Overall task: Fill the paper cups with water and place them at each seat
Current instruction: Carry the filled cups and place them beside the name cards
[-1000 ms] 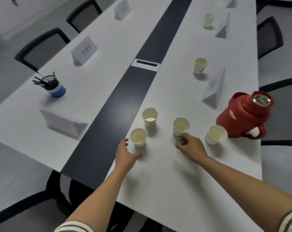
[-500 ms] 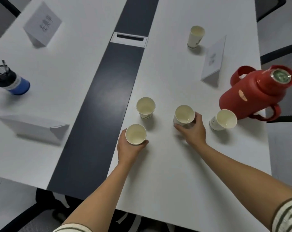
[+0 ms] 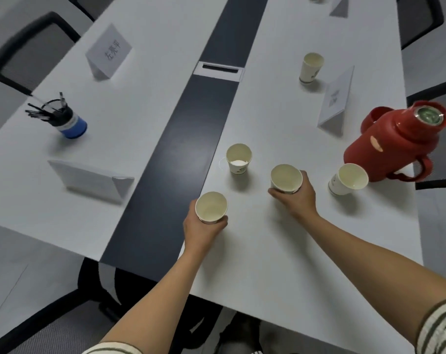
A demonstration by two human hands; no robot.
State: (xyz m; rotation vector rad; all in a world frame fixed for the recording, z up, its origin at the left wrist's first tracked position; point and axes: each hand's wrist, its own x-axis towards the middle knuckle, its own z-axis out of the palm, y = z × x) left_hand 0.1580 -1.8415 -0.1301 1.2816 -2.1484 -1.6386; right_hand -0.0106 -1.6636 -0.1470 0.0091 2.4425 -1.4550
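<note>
The left hand [image 3: 204,228] grasps a cream round paper cup [image 3: 211,206] from the near side, fingers curled round its wall, on the long white conference table [image 3: 267,264] beside its dark centre strip [image 3: 191,118]. The right hand [image 3: 296,198] grasps a second cream paper cup [image 3: 286,178] at two o'clock from the first. A third paper cup [image 3: 238,159] stands free at one o'clock from the first. A fourth paper cup [image 3: 348,178] sits at three o'clock of the second, just beside a red plastic thermos jug [image 3: 393,144]. A fifth paper cup [image 3: 311,67] stands well apart at twelve o'clock, near a white folded name card [image 3: 335,103].
</note>
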